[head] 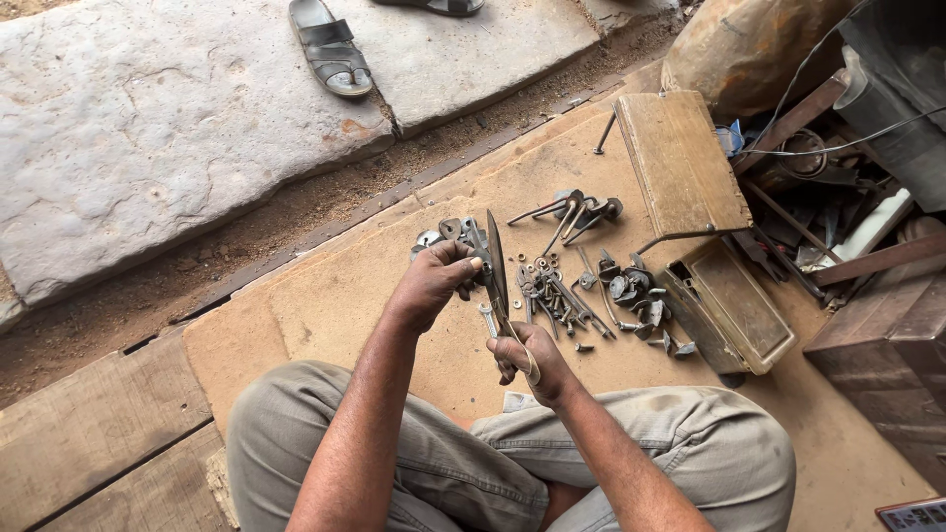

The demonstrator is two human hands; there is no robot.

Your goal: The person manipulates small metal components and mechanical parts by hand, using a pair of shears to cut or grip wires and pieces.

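I sit cross-legged on a worn wooden board (pixel 325 305). My left hand (pixel 436 281) pinches the upper part of a long dark metal blade (pixel 496 258), apparently large shears. My right hand (pixel 530 357) is closed around its lower handle end, near my knees. The blade points away from me, tilted slightly left. Right of my hands lies a scatter of bolts, nuts and washers (pixel 567 296). A small spanner (pixel 488 318) rests on the board between my hands.
An open wooden box, lid (pixel 680 163) raised and tray (pixel 734 305) on the board, stands at right. Behind it lie cluttered metal parts and cables (pixel 838 187). Several long-stemmed tools (pixel 576 210) lie ahead. A sandal (pixel 330 46) sits on stone slabs (pixel 148 128) beyond.
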